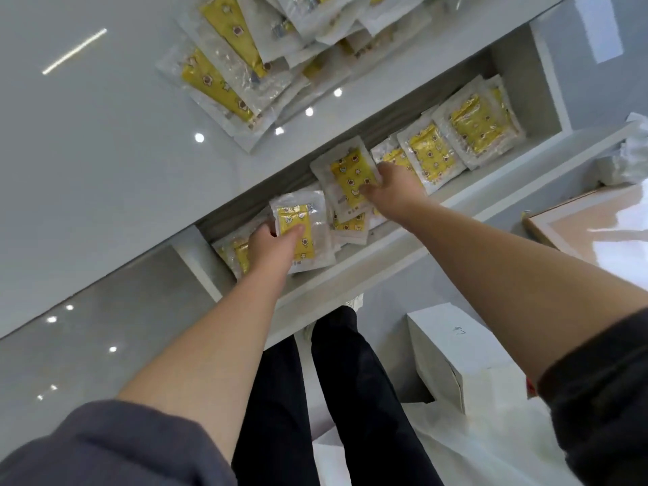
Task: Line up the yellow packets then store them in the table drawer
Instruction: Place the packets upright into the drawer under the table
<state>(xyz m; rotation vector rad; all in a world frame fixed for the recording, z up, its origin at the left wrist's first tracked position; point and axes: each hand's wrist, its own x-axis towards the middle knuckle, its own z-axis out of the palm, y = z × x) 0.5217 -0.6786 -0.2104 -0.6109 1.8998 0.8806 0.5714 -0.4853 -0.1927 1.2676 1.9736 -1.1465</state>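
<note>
The open table drawer (354, 275) runs diagonally under the white tabletop (105, 152). Inside it lie several clear packets with yellow patterned contents. My left hand (271, 245) grips one yellow packet (303, 236) at the drawer's left end, thumb on top. My right hand (392, 191) holds another yellow packet (345, 178) by its right edge in the drawer's middle. More packets (480, 126) lie overlapped in a row toward the drawer's right end. A loose pile of yellow packets (245, 64) sits on the tabletop above.
A white cardboard box (459, 352) stands on the floor to the right of my dark trouser legs. A pale framed board (592, 226) and crumpled white plastic (620, 159) lie at the right. White bags cover the floor below.
</note>
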